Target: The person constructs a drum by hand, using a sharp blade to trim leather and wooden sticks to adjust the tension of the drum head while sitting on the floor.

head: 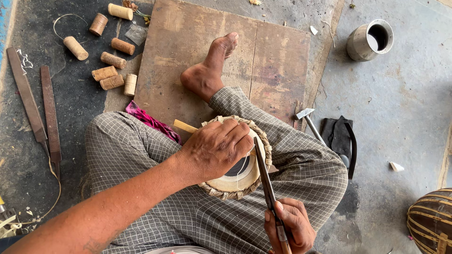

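A small round drum head [240, 176] with a woven braided rim and a black centre patch rests on my lap, between my checked-cloth knees. My left hand [216, 148] lies over its top, fingers pressed on the skin and rim. My right hand [288, 228] grips a long thin dark metal tool [264, 176], whose tip reaches the drum's rim beside my left fingers. A pale wooden stick [184, 126] pokes out from under the left hand.
My bare foot [209, 70] rests on a wooden board [278, 61]. Several wooden pegs [113, 66] and two long files [49, 113] lie at left. A small hammer [308, 120], black leather piece [338, 136], metal cup [371, 40] and another drum's edge [432, 221] sit at right.
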